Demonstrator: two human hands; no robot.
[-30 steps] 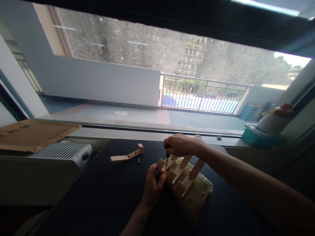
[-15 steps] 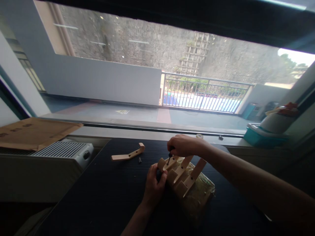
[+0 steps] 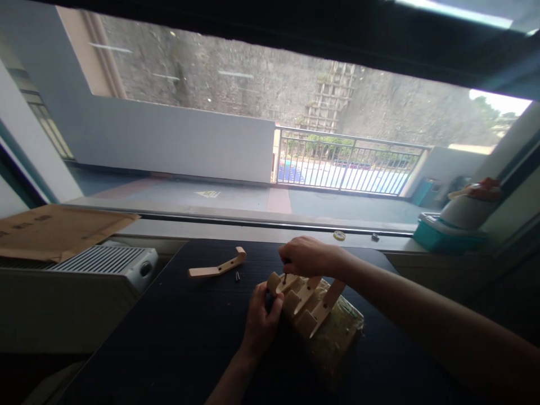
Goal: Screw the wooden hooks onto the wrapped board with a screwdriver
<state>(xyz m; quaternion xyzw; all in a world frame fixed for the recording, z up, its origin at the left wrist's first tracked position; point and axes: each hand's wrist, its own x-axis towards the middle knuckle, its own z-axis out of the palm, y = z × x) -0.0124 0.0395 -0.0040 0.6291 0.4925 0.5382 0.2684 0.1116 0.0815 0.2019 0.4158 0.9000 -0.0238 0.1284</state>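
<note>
My right hand [image 3: 307, 256] is closed around a screwdriver [image 3: 285, 278], whose shaft points down at a hole in the leftmost wooden hook [image 3: 282, 285]. Gripping the curled end of that hook is my left hand [image 3: 262, 316], thumb on the near side. Two more wooden hooks, a middle one [image 3: 304, 293] and a right one [image 3: 324, 310], lie alongside it. All three rest on a block wrapped in clear plastic or tape [image 3: 337, 340]. A loose wooden hook [image 3: 219, 266] lies to the left on the dark table, with small screws [image 3: 237, 276] beside it.
The dark table [image 3: 177, 326] meets a windowsill holding a tape roll [image 3: 339, 235], a small dark object [image 3: 375, 237] and a teal box [image 3: 447, 235]. To the left, cardboard [image 3: 63, 228] lies over a heater [image 3: 122, 264]. Beyond the glass is a railing [image 3: 350, 163].
My right hand has tipped the screwdriver more upright and turned slightly over it. My left hand keeps its grip on the hook. The whole view has shifted a little.
</note>
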